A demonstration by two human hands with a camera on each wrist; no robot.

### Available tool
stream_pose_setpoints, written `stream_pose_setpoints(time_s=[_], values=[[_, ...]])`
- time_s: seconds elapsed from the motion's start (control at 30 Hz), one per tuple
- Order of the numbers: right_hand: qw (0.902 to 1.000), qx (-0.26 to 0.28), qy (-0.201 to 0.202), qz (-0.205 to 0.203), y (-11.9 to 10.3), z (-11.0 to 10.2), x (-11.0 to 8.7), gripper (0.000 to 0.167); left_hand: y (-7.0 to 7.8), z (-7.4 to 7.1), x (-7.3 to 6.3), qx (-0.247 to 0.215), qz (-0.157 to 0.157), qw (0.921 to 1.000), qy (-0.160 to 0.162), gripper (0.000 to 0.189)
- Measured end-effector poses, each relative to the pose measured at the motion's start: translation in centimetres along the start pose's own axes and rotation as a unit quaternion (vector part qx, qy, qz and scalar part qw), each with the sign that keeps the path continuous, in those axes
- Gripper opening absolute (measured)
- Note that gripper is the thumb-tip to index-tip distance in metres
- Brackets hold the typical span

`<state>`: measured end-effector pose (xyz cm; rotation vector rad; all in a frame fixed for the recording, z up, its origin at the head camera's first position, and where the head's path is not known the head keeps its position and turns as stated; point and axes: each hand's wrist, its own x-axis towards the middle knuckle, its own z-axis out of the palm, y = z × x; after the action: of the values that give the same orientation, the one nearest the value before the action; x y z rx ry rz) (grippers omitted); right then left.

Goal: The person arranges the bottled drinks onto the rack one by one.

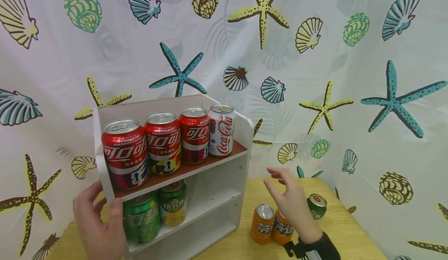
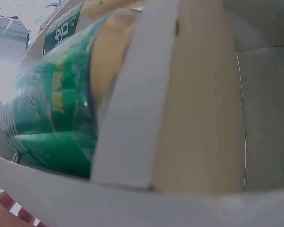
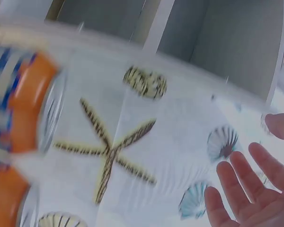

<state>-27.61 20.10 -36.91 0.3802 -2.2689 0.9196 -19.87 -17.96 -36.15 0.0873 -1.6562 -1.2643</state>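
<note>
A white three-level shelf (image 1: 217, 182) stands at the left of the table. My left hand (image 1: 101, 229) grips its left side panel, thumb at the front edge and fingers on the outer side. On the top level, red cola cans (image 1: 163, 143) line up beside a white Coca-Cola can (image 1: 222, 131). The middle level holds a bright green can (image 1: 141, 217) and a darker green can (image 1: 173, 203) at its left end. My right hand (image 1: 290, 201) is raised right of the shelf, fingers spread and holding nothing. Below it stand two orange soda cans (image 1: 262, 225), partly covered by my wrist.
Another green can (image 1: 317, 205) stands on the wooden table (image 1: 346, 229), beyond my right wrist. Behind everything hangs a white curtain (image 1: 210, 30) printed with shells and starfish. The shelf's bottom level (image 1: 203, 244) shows bare board.
</note>
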Motion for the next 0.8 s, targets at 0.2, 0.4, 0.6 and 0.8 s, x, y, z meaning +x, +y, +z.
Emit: stream_pose_setpoints(time_s=[0.2,0.4,0.6,0.8], values=[[0.9972,-0.043,-0.012,0.060,3.0,-2.3,0.1,0.040,0.0,0.0,0.0,0.001,-0.002,1.0000,0.001,0.049],[0.9908,-0.075,-0.041,0.105,6.2,-4.2,-0.5,0.048,-0.2,0.0,-0.1,-0.005,0.002,1.0000,0.005,0.048],[0.9818,-0.110,-0.042,0.149,9.2,-5.4,-1.3,0.053,-0.4,0.1,-0.1,-0.003,0.005,0.9999,0.009,0.049],[0.9734,-0.122,-0.021,0.193,11.8,-5.6,-2.0,0.057,-0.2,0.1,-0.2,0.004,-0.007,1.0000,0.004,0.049]])
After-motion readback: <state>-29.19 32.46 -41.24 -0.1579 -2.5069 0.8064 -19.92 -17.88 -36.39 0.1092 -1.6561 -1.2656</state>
